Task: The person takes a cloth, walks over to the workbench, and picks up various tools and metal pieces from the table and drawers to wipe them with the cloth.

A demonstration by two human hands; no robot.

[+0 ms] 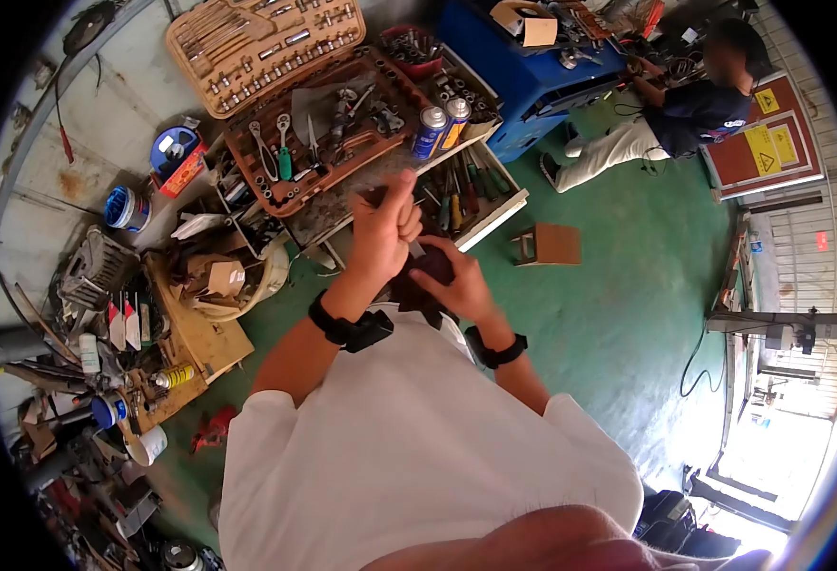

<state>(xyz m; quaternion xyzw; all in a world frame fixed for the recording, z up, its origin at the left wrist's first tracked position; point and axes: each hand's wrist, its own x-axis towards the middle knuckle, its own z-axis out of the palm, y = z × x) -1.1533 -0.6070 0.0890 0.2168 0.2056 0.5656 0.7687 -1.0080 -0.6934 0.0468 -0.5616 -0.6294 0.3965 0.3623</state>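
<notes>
Both of my hands are close together in front of my chest, at the edge of the tool bench. My left hand [381,230] has its fingers curled round something small with a pale, flat part near the fingertips, and the index finger sticks out. My right hand [456,281] is closed on a dark reddish-brown object [431,267], gripped between thumb and fingers. The pale part lies against or just beside this object. What exactly the two things are is too small to tell.
An open socket set case [271,43] lies on the bench beside two spray cans [429,133]. Below them, a drawer [494,211] of screwdrivers stands open. A cardboard box [555,245] sits on the green floor. Another person [699,114] sits near the blue cabinet [532,71].
</notes>
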